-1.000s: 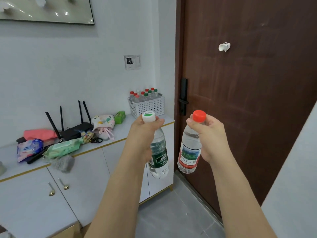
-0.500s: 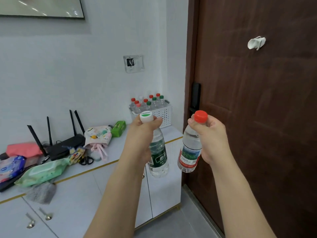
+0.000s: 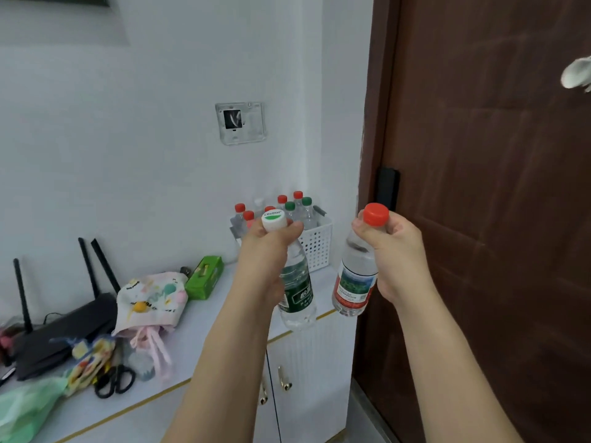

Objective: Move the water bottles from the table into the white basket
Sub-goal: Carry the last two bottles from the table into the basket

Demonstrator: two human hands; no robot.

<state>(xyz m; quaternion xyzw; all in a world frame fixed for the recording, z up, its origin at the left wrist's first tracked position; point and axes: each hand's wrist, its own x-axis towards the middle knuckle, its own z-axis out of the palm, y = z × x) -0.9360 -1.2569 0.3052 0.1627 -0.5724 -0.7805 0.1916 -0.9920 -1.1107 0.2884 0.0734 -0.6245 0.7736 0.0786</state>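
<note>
My left hand [image 3: 267, 251] grips the neck of a clear water bottle with a green label and white cap [image 3: 297, 289], held upright in the air. In my right hand [image 3: 391, 251] is a second bottle with a red label and red cap [image 3: 353, 282], gripped at its neck. Both hang in front of the white basket [image 3: 318, 243], which stands at the right end of the white cabinet top [image 3: 208, 318] against the wall. Several bottles with red and green caps [image 3: 289, 207] stand inside the basket. My left hand covers part of the basket's front.
A brown door [image 3: 495, 219] with a black handle [image 3: 387, 190] stands just right of the basket. On the cabinet top lie a green box [image 3: 204, 276], a patterned pouch [image 3: 150, 302], a black router [image 3: 64, 327], scissors [image 3: 115, 382] and a green wipes pack [image 3: 25, 407].
The view has moved closer to the cabinet and basket, which now look larger. Both hands still hold their bottles in the same grip.
</note>
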